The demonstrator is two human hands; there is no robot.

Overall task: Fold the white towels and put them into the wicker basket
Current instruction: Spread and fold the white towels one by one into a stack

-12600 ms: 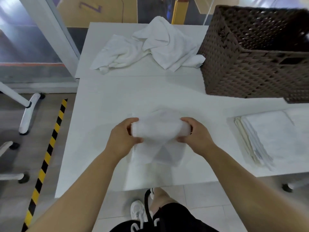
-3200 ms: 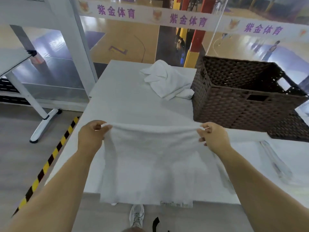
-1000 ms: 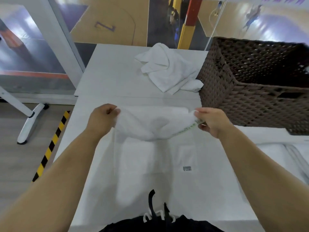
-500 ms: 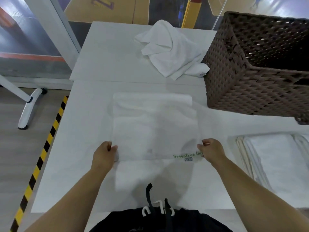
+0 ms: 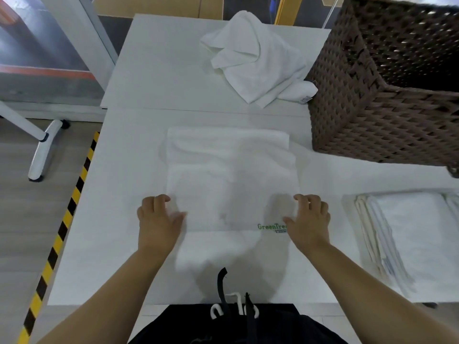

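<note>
A white towel point(image 5: 231, 180) with green lettering lies flat on the white table point(image 5: 139, 90), folded over on itself, its lower layer reaching past the fold towards me. My left hand point(image 5: 159, 219) rests on its near left corner and my right hand point(image 5: 309, 219) on its near right corner. The fingers of both are loosely curled and I see no pinch. A crumpled white towel point(image 5: 258, 60) lies at the far side, touching the brown wicker basket point(image 5: 367, 125) at the back right. The basket's inside is dark.
A flat stack of folded white cloths point(image 5: 409, 234) lies at the table's right edge. Yellow-black tape point(image 5: 67, 209) runs along the floor on the left, beside a white table leg point(image 5: 42, 150). A glass partition stands behind the table.
Both hands drew the towel's far edge towards me and laid it down, folding the towel over. They pinched the corners half a second ago; now the fingers have loosened and rest on top.
</note>
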